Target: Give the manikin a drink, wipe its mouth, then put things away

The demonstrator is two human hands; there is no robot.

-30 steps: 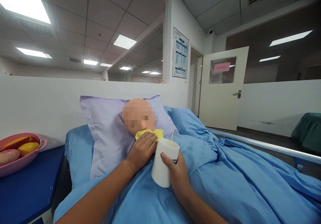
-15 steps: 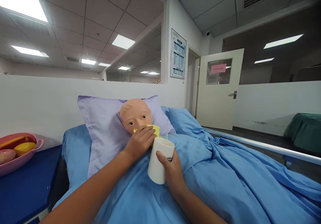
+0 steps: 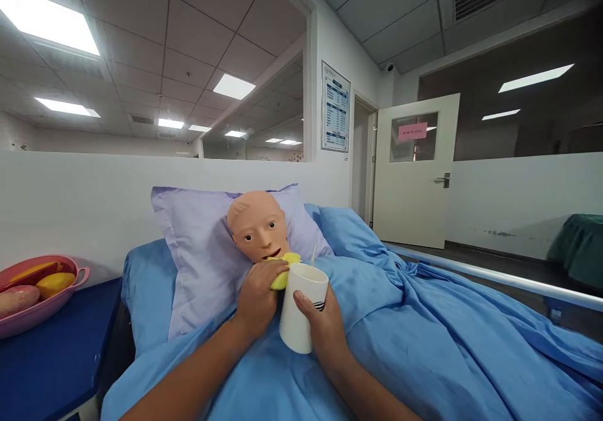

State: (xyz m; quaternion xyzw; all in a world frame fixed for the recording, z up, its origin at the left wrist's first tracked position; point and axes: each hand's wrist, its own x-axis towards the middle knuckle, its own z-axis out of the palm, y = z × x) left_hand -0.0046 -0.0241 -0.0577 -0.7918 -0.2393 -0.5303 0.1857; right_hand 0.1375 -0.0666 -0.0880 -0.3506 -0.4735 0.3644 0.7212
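A manikin's head (image 3: 258,223) lies on a lilac pillow (image 3: 200,245), its mouth slightly parted. Just below its chin, my left hand (image 3: 259,292) has closed fingers on a yellow cloth (image 3: 285,271), whose folds stick out past the knuckles. My right hand (image 3: 325,323) is wrapped round a white paper cup (image 3: 296,311) with dark stripes, held tilted over the blue quilt (image 3: 377,345). A thin pale stick, perhaps a straw (image 3: 314,254), rises behind the cup's rim. What the cup contains cannot be seen.
On the left, a pink basket (image 3: 78,278) of fruit-like items stands on a dark blue cabinet (image 3: 51,364). A bed rail (image 3: 494,276) runs along the far right side. Farther back are an open door (image 3: 417,201) and a wall poster (image 3: 336,108).
My left hand has drawn the yellow cloth down from the manikin's mouth to below the chin, so the nose and mouth now show. The right hand keeps the cup in nearly the same place.
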